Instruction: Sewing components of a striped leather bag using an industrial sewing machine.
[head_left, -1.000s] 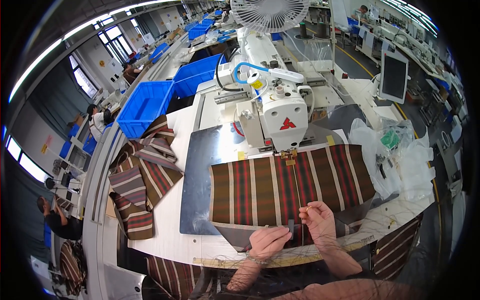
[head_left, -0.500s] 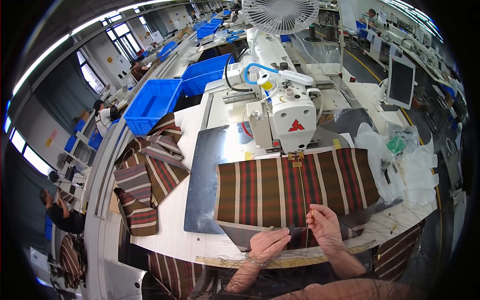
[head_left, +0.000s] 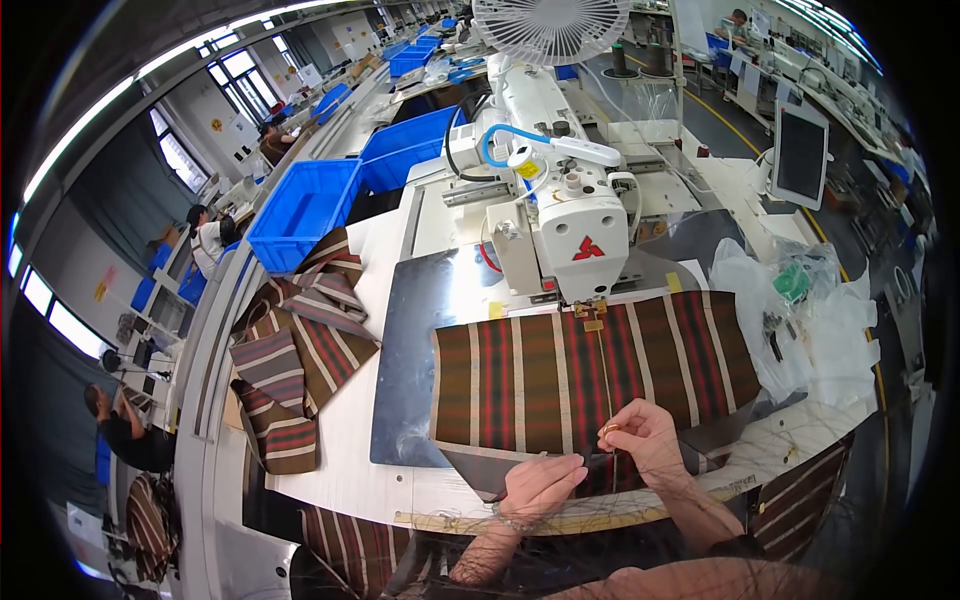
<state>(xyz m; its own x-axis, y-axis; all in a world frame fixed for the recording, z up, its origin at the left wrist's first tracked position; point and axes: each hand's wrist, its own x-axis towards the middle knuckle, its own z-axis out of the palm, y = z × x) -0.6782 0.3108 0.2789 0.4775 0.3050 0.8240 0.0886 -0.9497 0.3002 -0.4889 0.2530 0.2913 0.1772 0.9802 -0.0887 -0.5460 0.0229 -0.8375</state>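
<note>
A brown striped fabric panel (head_left: 545, 385) with red and cream bands lies under the head of a white sewing machine (head_left: 585, 235), a dark seam line running down its middle. On its near edge rests my left hand (head_left: 543, 488), fingers stretched out flat and close together, over the greyish reverse of the cloth. My right hand (head_left: 643, 440) is just above the panel beside the seam, its thumb and fingertips pinched. A small gold-coloured thing shows at those fingers; whether it is a ring or something gripped I cannot make out. The brass presser foot (head_left: 592, 318) sits at the panel's far edge.
Crumpled striped cloth (head_left: 305, 345) lies to the left, below blue bins (head_left: 305, 205). Plastic bags (head_left: 800, 330) lie at the right, near a screen (head_left: 801, 155). Behind the machine stands a white fan (head_left: 550, 25). Other people sit at work on the left.
My right hand has shifted slightly left, its pinched fingertips now closer to the seam. My left hand has edged a little to the right and its fingers lie flatter.
</note>
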